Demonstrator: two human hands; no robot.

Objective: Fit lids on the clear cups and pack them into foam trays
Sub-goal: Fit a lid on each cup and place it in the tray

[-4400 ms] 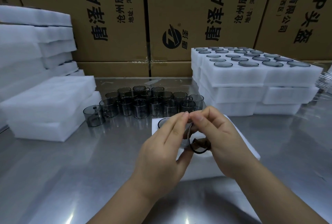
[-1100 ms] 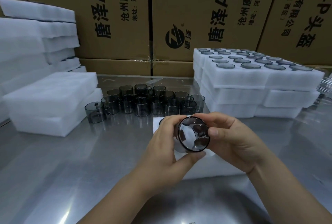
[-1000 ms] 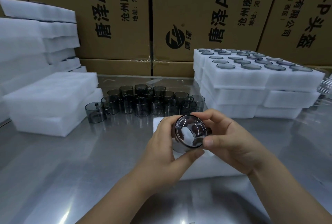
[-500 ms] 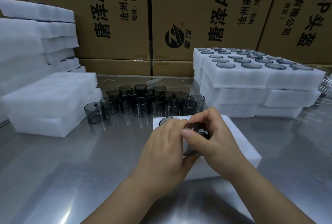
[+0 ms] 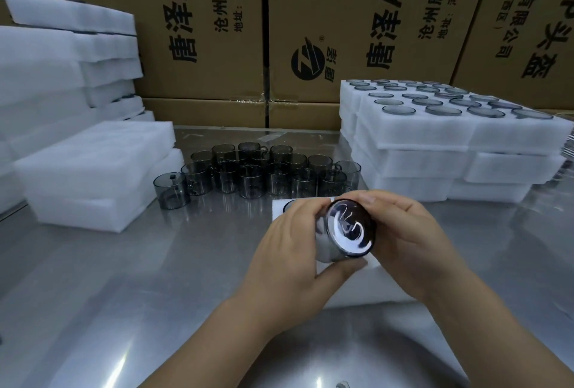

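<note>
A smoky clear cup (image 5: 343,233) lies on its side in the air just above the foam tray (image 5: 366,291), gripped by both hands, its round glossy end turned toward the camera. Glare on that end hides whether it is a lid or the base. The left hand (image 5: 289,251) wraps the cup's wall, fingers curled over the top and thumb pressed underneath. The right hand (image 5: 410,241) cups the glossy end from the other side, its fingertips (image 5: 368,199) hooked over the upper rim.

The hands and forearms cover most of the foam tray. At its far left corner a dark rim shows in a pocket, half hidden behind the left hand.

Just beyond the foam tray stands a cluster of open cups (image 5: 264,176) on the steel table (image 5: 124,279). Beyond and right of the tray sits a stack of filled trays (image 5: 450,139), lidded cups showing in the top layer. Well to its left are blank foam blocks (image 5: 93,170), and cardboard cartons (image 5: 202,30) wall off the back.
</note>
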